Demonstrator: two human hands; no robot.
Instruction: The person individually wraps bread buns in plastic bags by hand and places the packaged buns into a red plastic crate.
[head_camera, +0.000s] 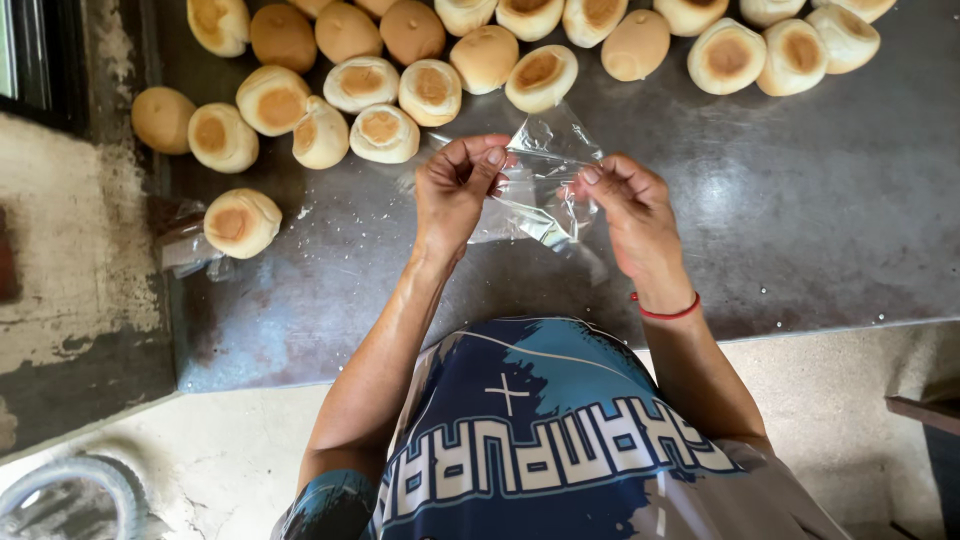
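Both hands pinched a clear bag: the left hand (455, 185) and the right hand (625, 205) each gripped an edge of the bag (540, 190) with closed fingertips, holding it just above the metal table (800, 220). Beyond the bag lay buns (430, 90), one (242, 222) apart to its left.
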